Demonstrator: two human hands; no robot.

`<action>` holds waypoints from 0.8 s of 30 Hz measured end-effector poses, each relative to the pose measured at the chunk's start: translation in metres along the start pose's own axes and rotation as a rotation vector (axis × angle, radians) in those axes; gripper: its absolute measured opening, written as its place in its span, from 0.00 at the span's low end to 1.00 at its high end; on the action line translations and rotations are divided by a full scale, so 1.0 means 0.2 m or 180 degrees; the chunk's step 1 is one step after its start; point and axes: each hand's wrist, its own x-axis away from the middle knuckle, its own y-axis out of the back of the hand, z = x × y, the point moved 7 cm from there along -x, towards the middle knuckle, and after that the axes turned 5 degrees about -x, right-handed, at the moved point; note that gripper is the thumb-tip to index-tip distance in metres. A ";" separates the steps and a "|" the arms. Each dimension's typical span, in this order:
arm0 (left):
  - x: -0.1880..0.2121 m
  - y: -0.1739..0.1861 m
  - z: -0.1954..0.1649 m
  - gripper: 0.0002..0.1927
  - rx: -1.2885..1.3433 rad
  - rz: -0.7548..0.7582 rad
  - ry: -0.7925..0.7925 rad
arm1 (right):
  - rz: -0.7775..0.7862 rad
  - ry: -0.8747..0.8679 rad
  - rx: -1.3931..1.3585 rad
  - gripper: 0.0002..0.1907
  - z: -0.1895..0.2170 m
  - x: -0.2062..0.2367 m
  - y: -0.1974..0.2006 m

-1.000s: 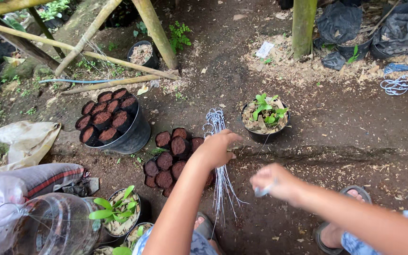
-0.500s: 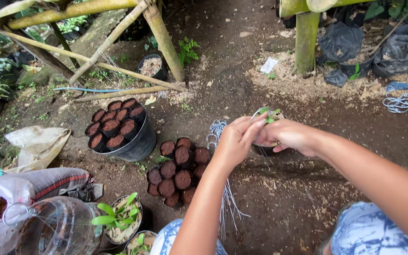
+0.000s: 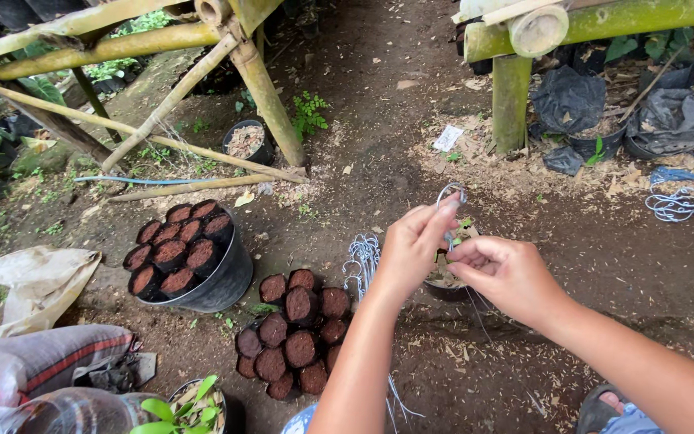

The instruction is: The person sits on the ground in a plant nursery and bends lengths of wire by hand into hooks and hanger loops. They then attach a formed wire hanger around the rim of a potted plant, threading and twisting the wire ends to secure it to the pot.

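My left hand (image 3: 413,245) and my right hand (image 3: 504,273) meet above a small black pot (image 3: 447,288) with a green seedling on the dirt floor. Between the fingers of both hands runs a thin wire hanger (image 3: 449,194) with a hooked loop at its top, raised above the pot. A bundle of similar thin wires (image 3: 361,261) lies on the ground just left of my left forearm. The pot is mostly hidden behind my hands.
A black tub (image 3: 202,273) holds several brown fibre cylinders; more cylinders (image 3: 292,333) lie loose on the ground. Bamboo posts (image 3: 267,88) and a green post (image 3: 510,100) stand behind. Black bags (image 3: 572,100), blue wire coils (image 3: 680,201), a white sack (image 3: 34,277), a plastic bottle (image 3: 66,414).
My right hand swung in from the right and joined my left hand over the seedling pot. Both now hold up a wire whose loop shows above my fingers. The view tilted upward.
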 end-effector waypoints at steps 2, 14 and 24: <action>0.02 0.01 0.03 0.16 -0.0073 0.0162 -0.0046 | 0.0065 0.0078 -0.0231 0.11 -0.01 0.00 0.02; 0.15 0.02 0.21 0.13 0.0054 0.0380 0.0673 | 0.0447 -0.0224 -0.0954 0.11 -0.14 -0.03 -0.02; 0.32 0.02 0.26 0.20 0.0815 0.0882 0.1605 | 0.0541 0.0014 -0.1235 0.07 -0.12 -0.05 -0.09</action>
